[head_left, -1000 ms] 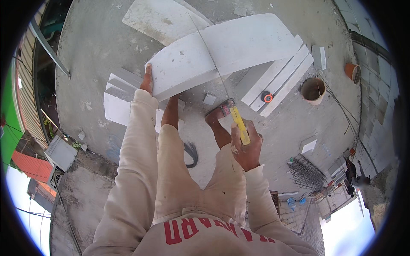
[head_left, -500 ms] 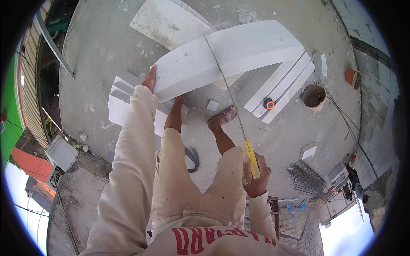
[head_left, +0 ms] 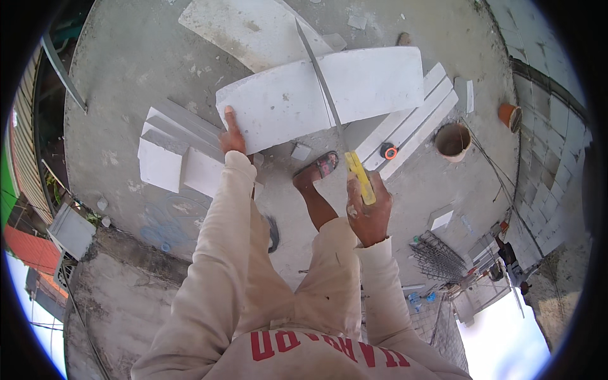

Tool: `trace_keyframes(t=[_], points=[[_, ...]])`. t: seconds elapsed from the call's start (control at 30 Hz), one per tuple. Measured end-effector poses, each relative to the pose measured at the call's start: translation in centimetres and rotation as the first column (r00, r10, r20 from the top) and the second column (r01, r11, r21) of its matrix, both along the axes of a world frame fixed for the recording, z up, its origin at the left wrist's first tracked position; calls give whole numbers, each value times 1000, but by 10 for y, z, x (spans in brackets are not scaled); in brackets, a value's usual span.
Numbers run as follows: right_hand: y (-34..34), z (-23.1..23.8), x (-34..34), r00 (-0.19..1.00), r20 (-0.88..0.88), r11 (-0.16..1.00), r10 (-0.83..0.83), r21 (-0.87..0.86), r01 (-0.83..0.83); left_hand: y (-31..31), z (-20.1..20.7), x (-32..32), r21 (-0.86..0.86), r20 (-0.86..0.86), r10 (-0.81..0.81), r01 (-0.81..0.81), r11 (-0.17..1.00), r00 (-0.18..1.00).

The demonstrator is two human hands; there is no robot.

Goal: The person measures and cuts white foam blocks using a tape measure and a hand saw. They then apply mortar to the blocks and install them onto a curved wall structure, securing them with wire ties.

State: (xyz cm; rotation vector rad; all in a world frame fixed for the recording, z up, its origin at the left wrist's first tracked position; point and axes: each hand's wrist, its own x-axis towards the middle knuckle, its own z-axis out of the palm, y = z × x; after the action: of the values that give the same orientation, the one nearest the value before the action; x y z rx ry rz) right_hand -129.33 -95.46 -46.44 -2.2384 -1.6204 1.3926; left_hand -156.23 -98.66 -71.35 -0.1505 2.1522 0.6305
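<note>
A long white lightweight concrete block [head_left: 380, 79] lies across in front of me, propped on other blocks. At its left end, my left hand [head_left: 233, 134] is closed on the near edge, thumb on top and fingers hidden below. My right hand [head_left: 369, 212] is wrapped round the yellow handle of a hand saw [head_left: 358, 174]. The saw's blade crosses the block near its middle, and its tip reaches past the far edge. A thin dark line runs beside the blade on the block's face. How deep the blade sits, I cannot tell.
White blocks [head_left: 161, 161] are stacked at the left, and long pieces [head_left: 421, 114] at the right carry an orange-and-black tape measure [head_left: 388, 151]. Farther right stand a bucket [head_left: 452, 140] and an orange pot [head_left: 509, 117]. A white slab [head_left: 247, 31] lies behind. My sandalled foot [head_left: 316, 168] is below the block.
My right hand has pushed the saw away from me, so its tip now sticks out beyond the block's far edge. The left hand stays at the block's left end, and the view has shifted.
</note>
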Motion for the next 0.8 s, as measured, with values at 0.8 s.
trace_keyframes(t=[0.8], points=[[-62,-1,10,999,25,998,-43,55,41,-26,-60,-14,135,26,89,-92,986,996]])
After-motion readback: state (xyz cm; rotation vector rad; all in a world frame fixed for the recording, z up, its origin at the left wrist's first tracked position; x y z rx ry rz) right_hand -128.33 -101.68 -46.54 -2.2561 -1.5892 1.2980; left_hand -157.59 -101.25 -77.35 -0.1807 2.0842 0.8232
